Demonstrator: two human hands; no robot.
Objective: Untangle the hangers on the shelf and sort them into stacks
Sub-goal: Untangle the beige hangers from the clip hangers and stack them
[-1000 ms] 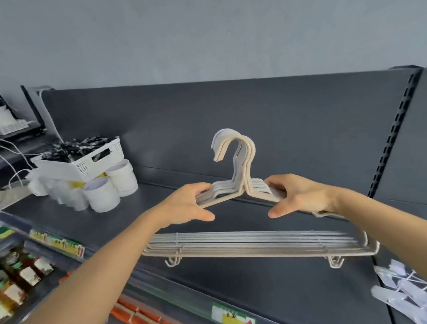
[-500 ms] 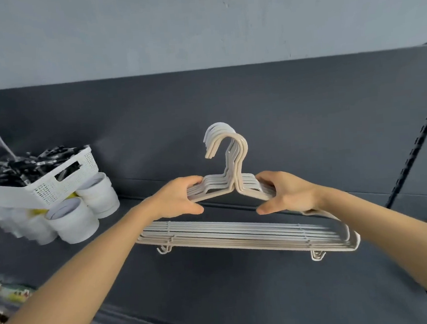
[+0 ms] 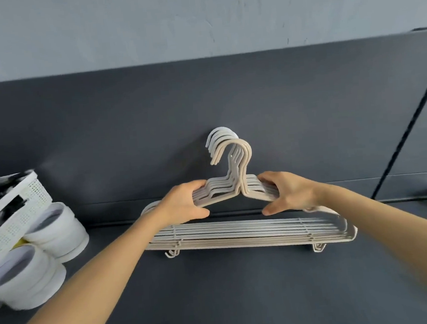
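Hangers are gripped at the shoulders by the left hand and right hand over the shelf; if released unevenly, they could fan apart and retangle.

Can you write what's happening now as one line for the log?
hangers: bundled, hooks up | left hand: grips left shoulders | right hand: grips right shoulders | nearby: white basket

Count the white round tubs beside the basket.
2 plainly seen: the far tub by the white basket's right end, and the near tub closer to the camera, below the basket. Others may be hidden behind the basket or cut off at the left edge.
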